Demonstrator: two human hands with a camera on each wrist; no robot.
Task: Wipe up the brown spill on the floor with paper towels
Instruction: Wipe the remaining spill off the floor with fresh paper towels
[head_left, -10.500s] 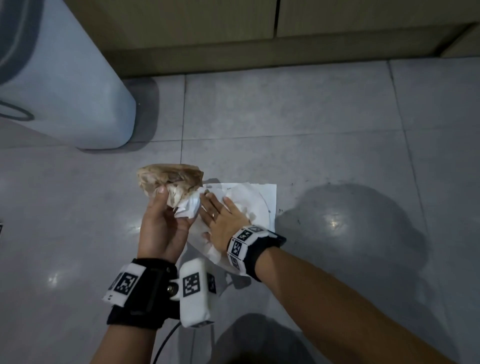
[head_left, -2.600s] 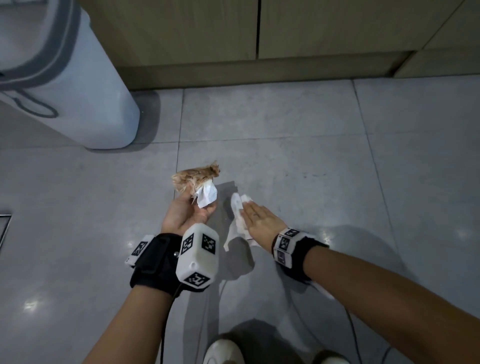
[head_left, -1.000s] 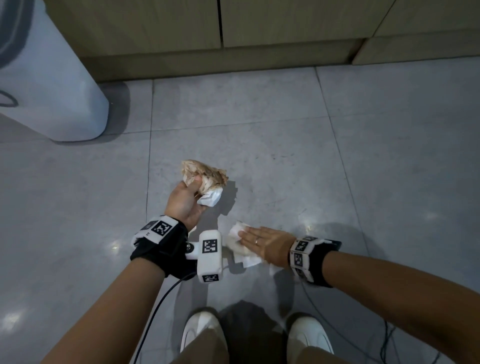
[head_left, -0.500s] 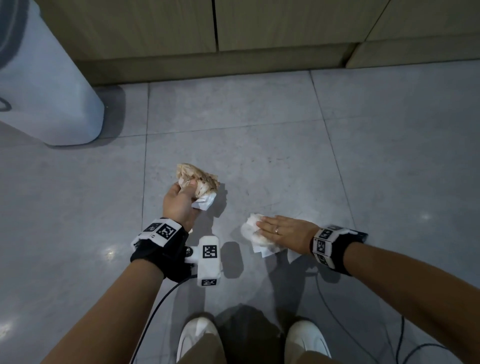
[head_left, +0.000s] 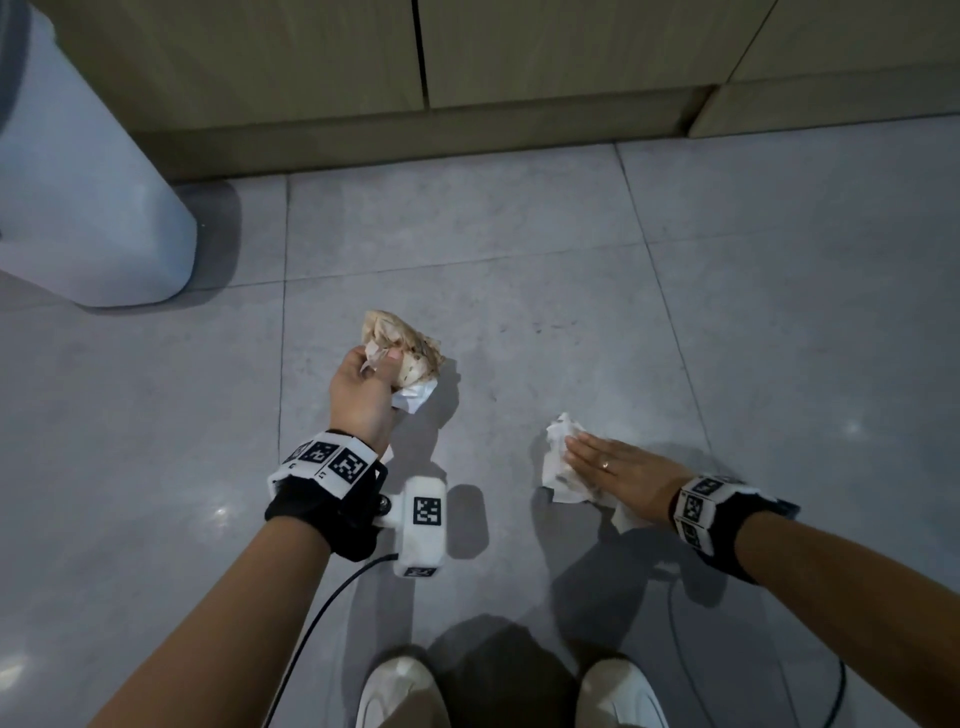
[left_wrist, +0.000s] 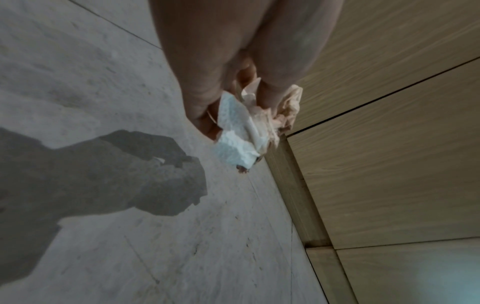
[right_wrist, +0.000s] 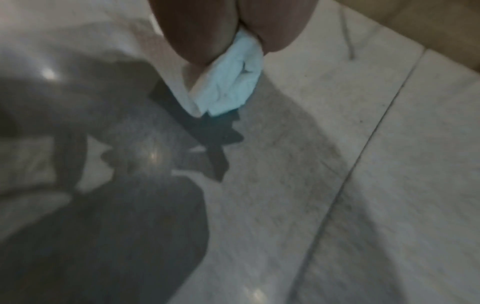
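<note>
Setting: grey tiled floor (head_left: 519, 249) running up to a wooden cabinet base (head_left: 415, 140), with a pale rounded bin (head_left: 88, 218) standing at the far left.
Spill: no brown puddle shows on the tiles in the head view; only faint dark specks (head_left: 540, 328) sit beyond the hands, well apart from both.
Left hand: the left hand (head_left: 361, 397) is raised off the floor, fingers curled round a crumpled brown-stained wad (head_left: 402, 348) of used towel, with a clean white corner hanging below it.
Right hand: the right hand (head_left: 621, 475) lies flat, fingers straight, palm pressing a white paper towel (head_left: 558, 460) onto the tile. Nothing is pinched; the towel is trapped between palm and floor.
Step in hand: a finishing pass over the tile with the fresh towel, as I judge it.
Doing it well: keep the palm flat and the pressure even, so the sheet slides without tearing or bunching. Sweep toward the specks, since they look like the residue left. Turn the towel to a clean face once it tints.
Soiled wad: hold it high and clear of the wiped tile, because it may drip or smear.
Progress: nearly done, judging from the floor's look.
Feet: white shoes (head_left: 397, 693) stand just behind the working area.
</note>
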